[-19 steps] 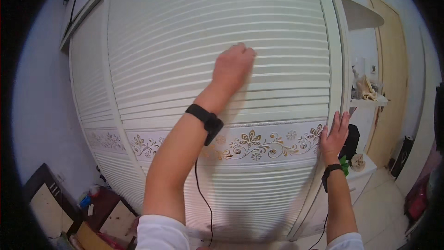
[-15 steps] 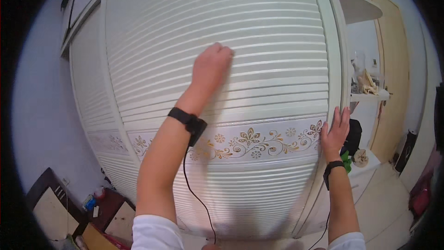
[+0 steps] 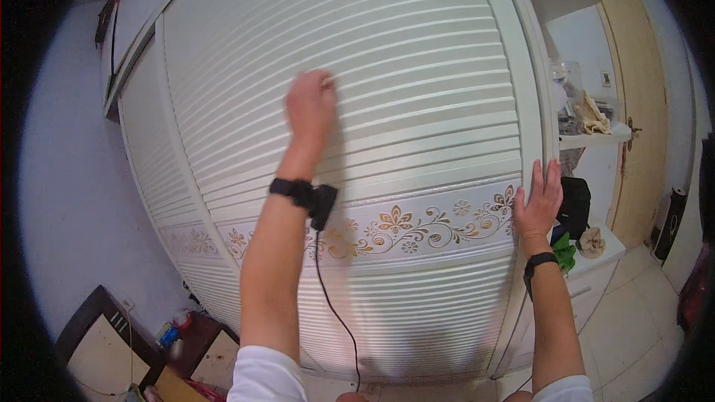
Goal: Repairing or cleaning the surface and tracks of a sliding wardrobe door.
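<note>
the left hand (image 3: 310, 102) is raised against a tall white wardrobe door with ridged horizontal slats (image 3: 387, 52), its fingers curled into a loose fist pressed on the slats; whether anything sits inside the fist cannot be told. the door fills the middle of the view, glossy and ribbed, crossed lower down by a smooth white band printed with gold floral scrollwork (image 3: 417, 225). the right hand (image 3: 538, 203) lies flat and spread, fingers straight and pointing up, palm on the right end of that band by the door's smooth white frame post (image 3: 521, 89), gripping nothing. each wrist wears a black strap, and a thin black cable (image 3: 331, 305) hangs from the left one. a white shelf with clutter (image 3: 592, 130) sits just right of the frame.
</note>
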Action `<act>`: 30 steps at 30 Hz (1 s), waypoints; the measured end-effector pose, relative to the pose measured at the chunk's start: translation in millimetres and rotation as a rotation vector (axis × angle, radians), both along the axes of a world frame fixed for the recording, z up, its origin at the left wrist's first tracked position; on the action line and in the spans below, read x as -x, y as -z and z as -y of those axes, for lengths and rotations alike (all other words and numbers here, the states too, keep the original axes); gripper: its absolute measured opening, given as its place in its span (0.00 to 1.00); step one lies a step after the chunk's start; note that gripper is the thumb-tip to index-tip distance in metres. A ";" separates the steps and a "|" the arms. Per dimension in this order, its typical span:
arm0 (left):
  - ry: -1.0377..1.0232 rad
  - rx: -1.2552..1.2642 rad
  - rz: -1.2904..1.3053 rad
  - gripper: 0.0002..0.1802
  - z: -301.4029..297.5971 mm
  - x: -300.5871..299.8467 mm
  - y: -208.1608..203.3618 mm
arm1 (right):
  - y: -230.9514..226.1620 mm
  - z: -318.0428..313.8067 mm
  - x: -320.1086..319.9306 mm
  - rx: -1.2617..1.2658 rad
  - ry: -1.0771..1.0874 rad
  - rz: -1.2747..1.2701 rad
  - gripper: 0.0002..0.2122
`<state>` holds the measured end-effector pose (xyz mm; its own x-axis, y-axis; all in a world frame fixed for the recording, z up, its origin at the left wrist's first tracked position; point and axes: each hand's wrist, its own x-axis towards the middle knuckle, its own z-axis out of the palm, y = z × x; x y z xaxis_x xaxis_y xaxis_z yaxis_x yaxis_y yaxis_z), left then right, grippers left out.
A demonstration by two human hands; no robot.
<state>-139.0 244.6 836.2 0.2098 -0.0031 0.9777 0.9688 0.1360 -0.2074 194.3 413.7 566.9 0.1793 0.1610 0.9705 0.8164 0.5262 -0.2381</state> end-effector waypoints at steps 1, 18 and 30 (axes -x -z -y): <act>0.064 0.032 -0.088 0.09 -12.5 -16.0 -2.4 | -1.3 -0.7 -1.3 -0.013 -0.003 -0.001 0.35; -0.177 0.081 0.100 0.06 63.9 68.5 3.2 | 1.6 -0.7 -6.8 -0.019 0.013 0.023 0.35; -0.023 0.135 -0.112 0.04 -5.5 -35.4 -6.0 | -0.6 -1.5 -5.1 -0.004 0.044 0.025 0.34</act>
